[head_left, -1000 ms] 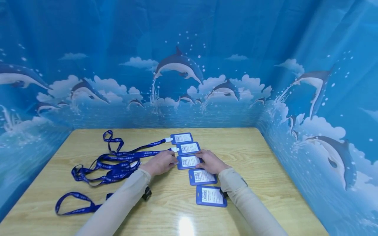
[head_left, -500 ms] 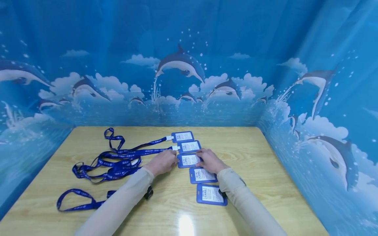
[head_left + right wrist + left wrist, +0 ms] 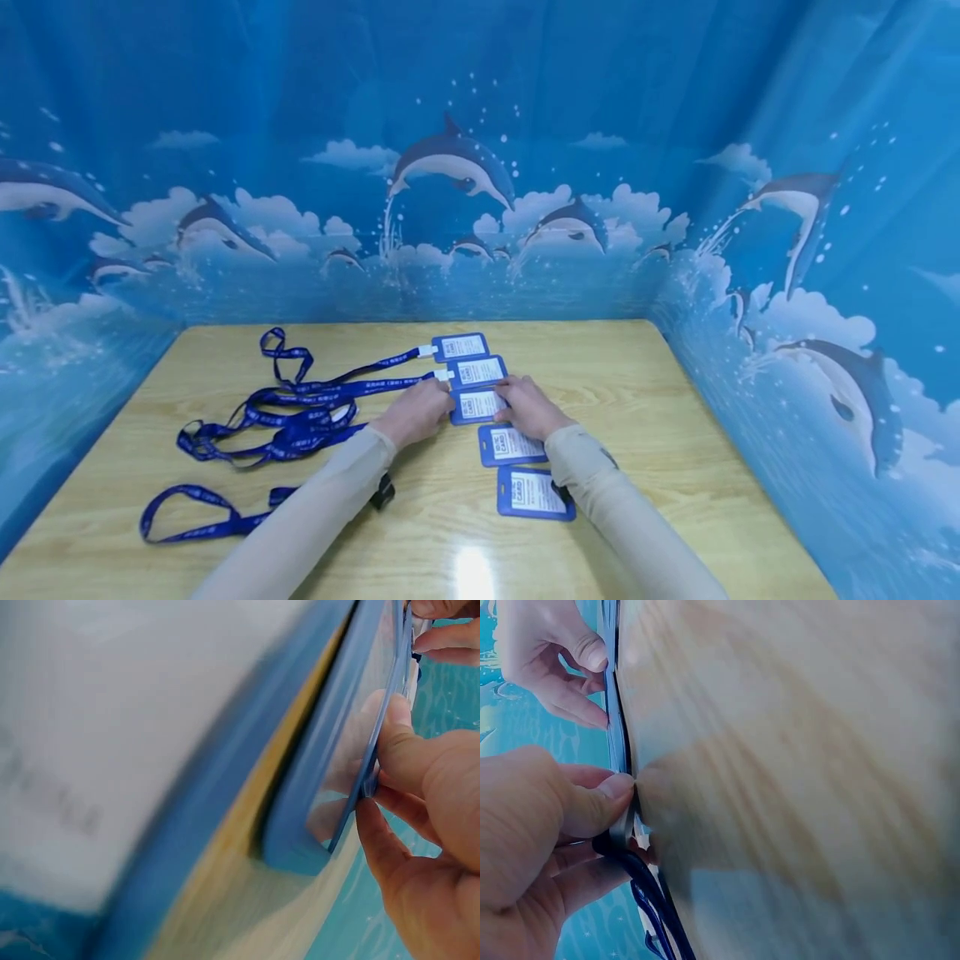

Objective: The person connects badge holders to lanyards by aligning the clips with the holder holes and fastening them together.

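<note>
The blue badge holder (image 3: 474,407) I was working on lay in the middle of a column of five, third from the far end, flat or nearly so on the wooden tabletop (image 3: 622,417). Little had changed over the last second: both my grips stayed at that same holder, so I judged the work at its left end unfinished. My left grip (image 3: 420,411) was narrow, pinching the end of a blue strap (image 3: 641,877) between thumb and fingers at the holder's left edge; whether the strap was fastened there, I could not tell. My right grip (image 3: 528,408) pinched the holder's right end, thumb on one face and fingers behind. Just beyond lay two farther holders, the second (image 3: 480,372) and the farthest (image 3: 460,347), each joined to a strap by a white clip. Nearer me, two others, the fourth (image 3: 513,443) and the nearest (image 3: 532,492), showed bare slots. To the left spread a heap of straps (image 3: 292,429), with a separate loop (image 3: 238,525) nearer. A dolphin-printed backdrop (image 3: 315,67) rose past the far edge.
</note>
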Demonstrator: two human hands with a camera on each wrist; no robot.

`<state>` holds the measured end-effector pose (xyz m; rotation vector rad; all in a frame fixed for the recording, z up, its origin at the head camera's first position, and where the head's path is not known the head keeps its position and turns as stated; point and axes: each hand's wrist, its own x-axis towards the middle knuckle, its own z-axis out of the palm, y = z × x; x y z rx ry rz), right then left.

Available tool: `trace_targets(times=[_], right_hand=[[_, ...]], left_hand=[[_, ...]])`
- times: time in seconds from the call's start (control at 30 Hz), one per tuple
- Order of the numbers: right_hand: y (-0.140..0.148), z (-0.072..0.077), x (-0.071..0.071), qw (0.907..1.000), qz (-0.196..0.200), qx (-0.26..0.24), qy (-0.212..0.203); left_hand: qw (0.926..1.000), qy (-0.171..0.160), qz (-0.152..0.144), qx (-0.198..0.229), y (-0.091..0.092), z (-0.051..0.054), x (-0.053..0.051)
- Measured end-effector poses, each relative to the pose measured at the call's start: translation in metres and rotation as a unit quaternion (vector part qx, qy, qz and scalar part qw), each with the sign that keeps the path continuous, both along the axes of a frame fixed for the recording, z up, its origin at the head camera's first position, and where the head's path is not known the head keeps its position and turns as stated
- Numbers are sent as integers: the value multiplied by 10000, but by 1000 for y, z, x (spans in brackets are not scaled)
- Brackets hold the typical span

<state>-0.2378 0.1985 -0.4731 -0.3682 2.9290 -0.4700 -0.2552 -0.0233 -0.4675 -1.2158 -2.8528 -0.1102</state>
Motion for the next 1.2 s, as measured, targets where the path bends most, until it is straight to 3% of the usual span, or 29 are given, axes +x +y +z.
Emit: trace_targets(times=[0.23,0.43,0.6,0.7,0.87,1.03,1.2], right_hand=[[6,-2,0,9998,7,-155,138],[10,-6,2,9993,45,-363,96],[9,-7,4,9990,29,-438,-13],[10,-7,8,9988,107,-473,30],[18,-2,16,9983,90,-570,106],[37,8,26,9976,49,-627,299],[58,11,33,9970,148,-601,469]], left_hand=[[9996,-56,-208,179,0,0,-5],[9985,-486,-117,220,1,0,-9],[9969,-783,0,-74,3,8,-11],[9966,-816,-73,34,-2,16,-12],[9974,-638,-32,334,-22,37,-10],[9954,-757,212,543,-56,64,0],[9927,-957,311,661,-88,69,20]])
